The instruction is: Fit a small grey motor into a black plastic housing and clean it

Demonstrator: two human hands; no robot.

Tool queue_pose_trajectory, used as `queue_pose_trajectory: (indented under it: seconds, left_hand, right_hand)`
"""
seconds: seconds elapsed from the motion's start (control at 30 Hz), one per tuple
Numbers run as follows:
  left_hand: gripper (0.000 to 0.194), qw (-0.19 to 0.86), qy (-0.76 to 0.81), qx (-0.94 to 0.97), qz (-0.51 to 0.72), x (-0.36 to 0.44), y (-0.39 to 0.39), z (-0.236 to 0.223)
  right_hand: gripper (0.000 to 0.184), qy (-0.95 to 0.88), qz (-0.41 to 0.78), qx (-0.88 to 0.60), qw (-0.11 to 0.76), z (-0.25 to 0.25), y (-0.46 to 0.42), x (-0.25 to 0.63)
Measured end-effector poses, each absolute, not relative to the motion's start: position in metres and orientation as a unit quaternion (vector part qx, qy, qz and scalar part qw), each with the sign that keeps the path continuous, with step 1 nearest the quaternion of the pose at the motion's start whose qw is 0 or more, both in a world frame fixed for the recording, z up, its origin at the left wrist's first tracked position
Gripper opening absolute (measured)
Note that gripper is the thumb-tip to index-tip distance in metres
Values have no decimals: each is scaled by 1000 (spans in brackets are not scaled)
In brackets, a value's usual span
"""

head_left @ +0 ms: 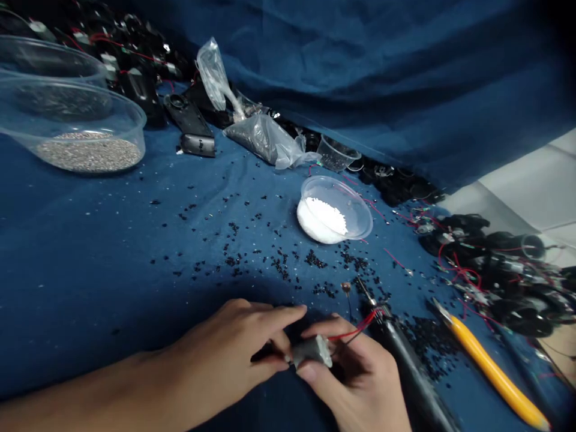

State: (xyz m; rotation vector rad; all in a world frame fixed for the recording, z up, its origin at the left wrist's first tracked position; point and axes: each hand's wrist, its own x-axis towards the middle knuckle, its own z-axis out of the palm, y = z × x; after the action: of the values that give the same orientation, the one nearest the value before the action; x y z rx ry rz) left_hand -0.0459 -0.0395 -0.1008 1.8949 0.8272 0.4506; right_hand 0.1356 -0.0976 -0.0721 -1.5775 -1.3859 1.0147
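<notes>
Head: small grey motor (311,352) (red wire (348,336) attached)

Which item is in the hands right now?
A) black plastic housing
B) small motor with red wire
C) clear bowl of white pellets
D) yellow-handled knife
B. The small motor is pinched between the left hand and the right hand, with its red wire running off to the right.

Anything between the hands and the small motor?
Nothing visible. The left hand and right hand both touch the small motor directly. Its red wire runs off past the right fingers toward the black soldering iron, which lies beside the right hand, not between.
</notes>
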Motion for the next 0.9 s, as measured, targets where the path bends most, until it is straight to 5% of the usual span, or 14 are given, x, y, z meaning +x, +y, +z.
queue_pose_trajectory:
  seconds: [0.47,0.63,0.9]
  left_hand:
    - [47,485,366,781,146,-42,-34,-80]
    - [25,508,363,768,143,-42,-34,-72]
    - [29,465,349,803,129,-45,-36,-74]
  right_hand:
    - [17,-703,203,-557,394,-77,-101,137]
    - [15,-704,192,-557,396,-77,-103,137]
    - [22,-721,195,-543,382,-81,-103,137]
